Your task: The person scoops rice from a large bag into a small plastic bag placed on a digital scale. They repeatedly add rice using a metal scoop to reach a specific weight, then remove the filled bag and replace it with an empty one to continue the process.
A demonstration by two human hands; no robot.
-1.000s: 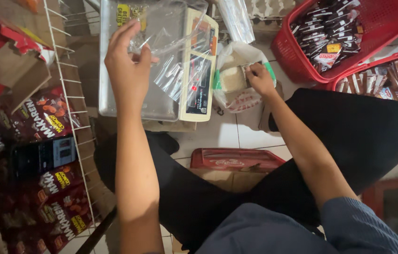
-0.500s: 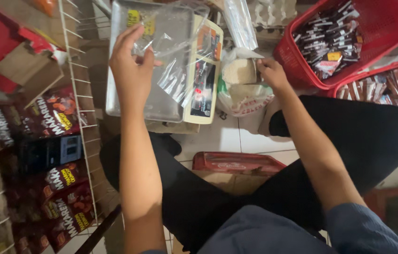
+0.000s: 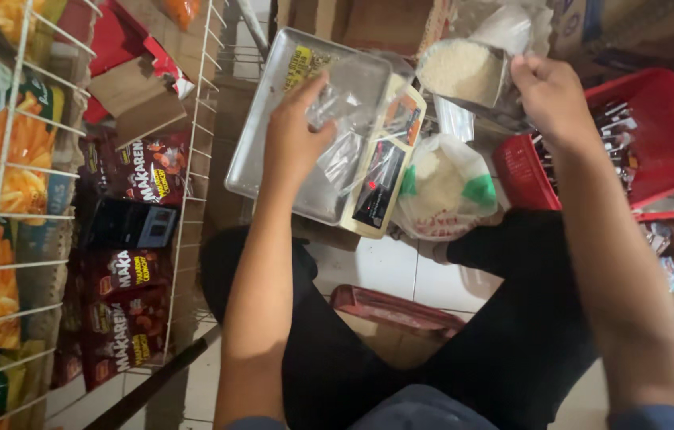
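The work space is tight: a white wire rack [image 3: 193, 159] stocked with snack packets [image 3: 126, 314] closes the left side, red baskets [image 3: 656, 143] of small sachets hem in the right, and only a patch of white tiled floor [image 3: 401, 279] lies free between the person's black-trousered legs. The left hand [image 3: 295, 139] rests over a metal tray [image 3: 273, 151], its grip pinched together on a clear plastic bag [image 3: 345, 111] that lies crumpled on the tray. The right hand [image 3: 552, 95] is raised above the nearest red basket, its grip clamped on the handle end of a metal scoop [image 3: 464, 72] heaped with white rice. The scoop hangs just right of the clear bag and above an open plastic sack of rice [image 3: 440, 187] beside the tray's edge.
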